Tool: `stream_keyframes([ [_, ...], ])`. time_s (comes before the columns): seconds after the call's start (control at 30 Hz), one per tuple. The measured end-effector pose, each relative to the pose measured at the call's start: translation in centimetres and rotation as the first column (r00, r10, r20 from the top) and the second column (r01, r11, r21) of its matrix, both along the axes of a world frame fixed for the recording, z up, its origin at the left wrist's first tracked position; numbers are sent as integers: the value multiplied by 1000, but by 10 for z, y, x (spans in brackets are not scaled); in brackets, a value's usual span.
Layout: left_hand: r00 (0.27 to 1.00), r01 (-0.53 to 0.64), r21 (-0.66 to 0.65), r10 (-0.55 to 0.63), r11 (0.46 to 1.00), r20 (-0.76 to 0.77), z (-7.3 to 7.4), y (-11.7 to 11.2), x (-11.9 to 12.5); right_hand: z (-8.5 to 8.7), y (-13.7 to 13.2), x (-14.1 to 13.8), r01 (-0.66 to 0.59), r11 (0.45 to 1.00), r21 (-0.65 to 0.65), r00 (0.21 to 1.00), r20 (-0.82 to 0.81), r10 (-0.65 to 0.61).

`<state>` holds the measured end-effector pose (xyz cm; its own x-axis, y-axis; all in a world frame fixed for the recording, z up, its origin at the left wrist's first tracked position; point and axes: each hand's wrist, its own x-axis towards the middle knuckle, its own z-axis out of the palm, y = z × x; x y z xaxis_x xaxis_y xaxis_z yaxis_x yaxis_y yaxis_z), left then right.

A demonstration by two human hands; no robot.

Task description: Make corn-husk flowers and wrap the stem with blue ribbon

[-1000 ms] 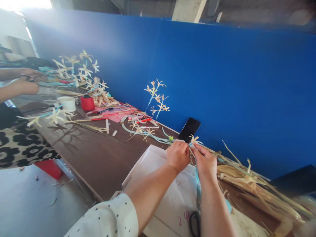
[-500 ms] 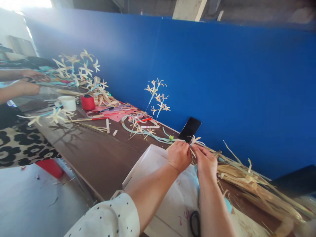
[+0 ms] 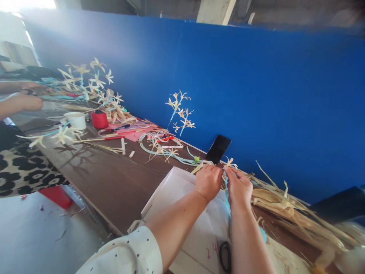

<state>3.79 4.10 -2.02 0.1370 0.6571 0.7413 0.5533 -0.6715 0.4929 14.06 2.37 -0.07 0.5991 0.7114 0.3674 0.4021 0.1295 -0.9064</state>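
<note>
A small pale flower [image 3: 230, 163] of dried husk stands just beyond my fingertips. My right hand [image 3: 238, 188] is closed in a pinch at the flower's base. My left hand [image 3: 209, 182] is closed beside it, knuckles up, gripping the flower's stem, which is mostly hidden by the fingers. A light blue tape [image 3: 227, 194] hangs from between my hands along the right wrist, and a blue roll [image 3: 262, 235] shows past my right forearm. Under my arms lies a white box lid [image 3: 182, 190], with black scissor handles [image 3: 225, 257] on it.
A black phone [image 3: 218, 148] leans against the blue partition [image 3: 270, 95]. Dried husks [image 3: 273, 201] lie right. Pale blue tubes [image 3: 154, 150], finished flower sprays [image 3: 181, 110], red thread [image 3: 99, 120] and a white mug [image 3: 76, 121] lie left. Another person's hands [image 3: 28, 101] work at far left.
The flower has turned and sits slightly farther right, at my right fingertips. A pale strip now shows past my left hand, and more blue tape is visible between my wrists.
</note>
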Motion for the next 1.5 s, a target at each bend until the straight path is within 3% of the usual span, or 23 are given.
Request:
stream_keyframes([
  [0.1, 994, 95, -63, -92, 993, 55, 2, -1, -1, 3, -3, 3, 15, 999, 29, 980, -198, -9],
  [0.2, 951, 236, -249, -169, 939, 261, 5, 1, -1, 11, -9, 5, -32, 998, 60, 907, -417, 55],
  [0.27, 865, 415, -412, -211, 811, 455, 6, 5, -1, 15, -13, 7, -94, 993, 67, 859, -499, 115],
  [0.33, 747, 608, -519, -210, 601, 631, 7, 8, -2, 18, -16, 10, -153, 986, 67, 839, -519, 165],
  [0.43, 556, 815, -489, -186, 310, 810, 9, 10, -5, 17, -17, 14, -225, 973, 47, 835, -506, 217],
  [0.47, 506, 853, -457, -187, 251, 842, 10, 9, -6, 17, -17, 15, -238, 971, 36, 836, -501, 224],
  [0.53, 443, 893, -412, -192, 183, 876, 11, 8, -9, 16, -17, 16, -253, 967, 18, 837, -498, 228],
  [0.87, 452, 891, -429, -207, 147, 868, 5, 13, -10, 17, -18, 14, -283, 959, -15, 845, -476, 242],
  [1.23, 390, 921, -384, -186, 68, 902, 9, 12, -13, 15, -18, 20, -328, 945, 1, 835, -468, 290],
  [1.37, 380, 925, -366, -187, 105, 906, 7, 14, -10, 18, -19, 16, -309, 951, -11, 837, -477, 267],
  [1.5, 381, 917, -335, -228, 218, 896, 6, 16, -5, 22, -20, 12, -284, 958, -28, 855, -459, 240],
])
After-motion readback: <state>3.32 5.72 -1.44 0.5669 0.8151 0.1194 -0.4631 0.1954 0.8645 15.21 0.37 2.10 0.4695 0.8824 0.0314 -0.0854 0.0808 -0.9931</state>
